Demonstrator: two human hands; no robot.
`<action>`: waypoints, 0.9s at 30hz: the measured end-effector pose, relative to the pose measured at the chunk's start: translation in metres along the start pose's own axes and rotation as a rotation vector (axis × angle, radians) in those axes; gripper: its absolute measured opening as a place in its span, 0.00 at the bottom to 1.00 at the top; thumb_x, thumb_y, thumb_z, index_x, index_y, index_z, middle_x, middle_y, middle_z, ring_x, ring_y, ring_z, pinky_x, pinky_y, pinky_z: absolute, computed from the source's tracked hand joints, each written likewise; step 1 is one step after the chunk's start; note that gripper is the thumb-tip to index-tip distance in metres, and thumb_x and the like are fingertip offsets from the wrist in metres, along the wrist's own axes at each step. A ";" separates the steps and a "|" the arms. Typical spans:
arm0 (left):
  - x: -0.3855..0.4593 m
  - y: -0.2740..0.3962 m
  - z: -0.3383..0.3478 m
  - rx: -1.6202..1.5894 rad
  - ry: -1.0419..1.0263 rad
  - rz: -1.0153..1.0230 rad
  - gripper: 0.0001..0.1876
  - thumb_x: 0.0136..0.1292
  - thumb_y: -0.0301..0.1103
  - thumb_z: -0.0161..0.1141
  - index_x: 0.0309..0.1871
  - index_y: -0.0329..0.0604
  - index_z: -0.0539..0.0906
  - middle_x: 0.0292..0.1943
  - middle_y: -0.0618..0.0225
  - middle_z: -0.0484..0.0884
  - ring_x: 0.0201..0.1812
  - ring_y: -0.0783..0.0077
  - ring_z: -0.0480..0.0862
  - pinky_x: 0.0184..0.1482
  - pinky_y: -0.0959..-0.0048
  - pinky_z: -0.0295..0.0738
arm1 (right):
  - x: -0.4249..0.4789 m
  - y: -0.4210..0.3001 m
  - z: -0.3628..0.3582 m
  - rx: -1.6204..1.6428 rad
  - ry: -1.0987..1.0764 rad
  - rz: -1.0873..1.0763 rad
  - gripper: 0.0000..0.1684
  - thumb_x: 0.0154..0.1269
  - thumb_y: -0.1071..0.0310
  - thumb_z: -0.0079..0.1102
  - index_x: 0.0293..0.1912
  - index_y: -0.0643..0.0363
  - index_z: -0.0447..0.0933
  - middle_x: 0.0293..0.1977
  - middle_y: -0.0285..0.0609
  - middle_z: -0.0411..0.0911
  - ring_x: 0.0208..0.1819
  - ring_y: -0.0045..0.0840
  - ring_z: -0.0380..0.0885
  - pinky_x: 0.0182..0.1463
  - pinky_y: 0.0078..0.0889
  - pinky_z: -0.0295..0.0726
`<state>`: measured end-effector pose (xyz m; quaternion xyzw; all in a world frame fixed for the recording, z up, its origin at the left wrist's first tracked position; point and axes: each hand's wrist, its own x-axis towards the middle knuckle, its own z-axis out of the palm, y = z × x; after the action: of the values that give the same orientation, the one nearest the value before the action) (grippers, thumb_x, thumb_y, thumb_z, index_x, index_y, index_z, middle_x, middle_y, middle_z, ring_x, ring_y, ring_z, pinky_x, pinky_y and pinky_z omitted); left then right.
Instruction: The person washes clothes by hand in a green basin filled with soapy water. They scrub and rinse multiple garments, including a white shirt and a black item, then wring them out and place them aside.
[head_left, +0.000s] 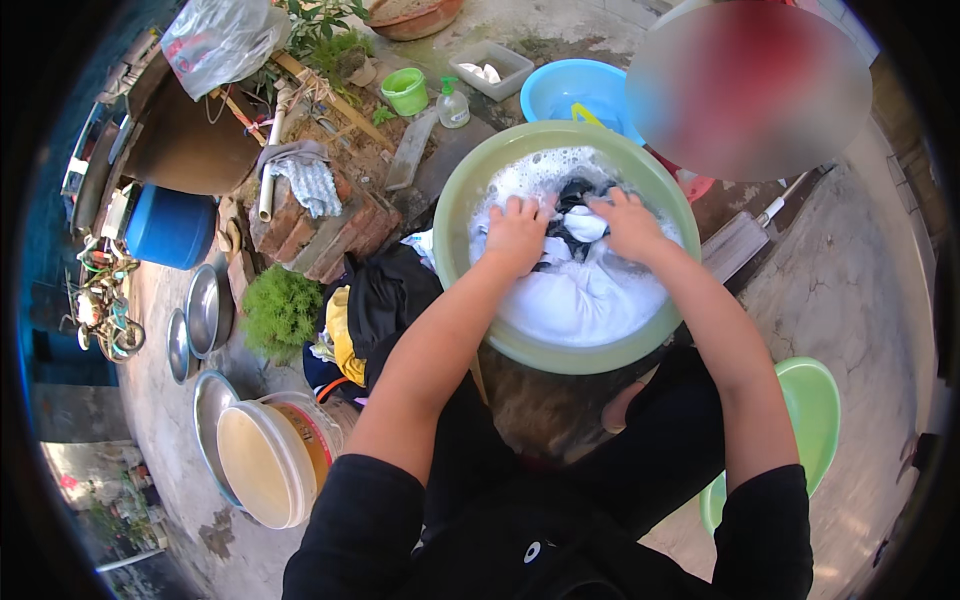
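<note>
A pale green plastic basin (577, 360) full of soapy water stands before me. White cloth (581, 304) bulges out of the foam at the near side, and dark cloth (576, 193) with a small white piece (585, 223) lies in the middle. On the left of this bundle, my left hand (517, 231) rests in the suds with its fingers spread. My right hand (628, 223) lies over the right side, fingertips at the dark cloth and close to the white piece. Foam and fabric hide the undersides of both hands, so any grip is unclear.
Behind the basin are a blue basin (574, 79), a soap pump bottle (453, 106) and a small green bucket (405, 91). Dark and yellow clothes (390, 300) are piled at left, near a lidded bucket (262, 465). A green tub (814, 412) sits at right.
</note>
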<state>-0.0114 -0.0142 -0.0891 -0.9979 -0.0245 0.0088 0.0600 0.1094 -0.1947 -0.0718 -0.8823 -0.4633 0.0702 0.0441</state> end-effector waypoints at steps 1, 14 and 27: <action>0.002 -0.001 -0.008 -0.104 -0.037 -0.108 0.44 0.50 0.41 0.65 0.71 0.51 0.56 0.61 0.57 0.68 0.56 0.49 0.72 0.52 0.49 0.69 | 0.001 0.012 -0.004 0.389 0.026 0.097 0.31 0.54 0.68 0.58 0.60 0.62 0.67 0.43 0.44 0.69 0.47 0.33 0.71 0.49 0.39 0.75; 0.001 0.017 -0.148 -1.053 0.621 0.040 0.19 0.39 0.24 0.65 0.41 0.35 0.81 0.44 0.55 0.76 0.52 0.56 0.76 0.51 0.67 0.71 | -0.003 -0.019 -0.079 2.073 -0.026 0.897 0.31 0.62 0.44 0.52 0.56 0.56 0.69 0.49 0.47 0.76 0.53 0.37 0.75 0.60 0.49 0.71; 0.005 0.015 -0.103 -0.718 0.688 0.002 0.19 0.42 0.17 0.57 0.43 0.38 0.75 0.47 0.54 0.72 0.52 0.46 0.72 0.51 0.59 0.70 | 0.014 -0.059 -0.080 2.038 0.330 0.592 0.15 0.64 0.57 0.55 0.42 0.59 0.77 0.35 0.38 0.79 0.34 0.24 0.79 0.39 0.29 0.78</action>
<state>-0.0032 -0.0411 0.0110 -0.9006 -0.0037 -0.3300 -0.2830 0.0832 -0.1506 0.0142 -0.5055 0.0573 0.3113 0.8027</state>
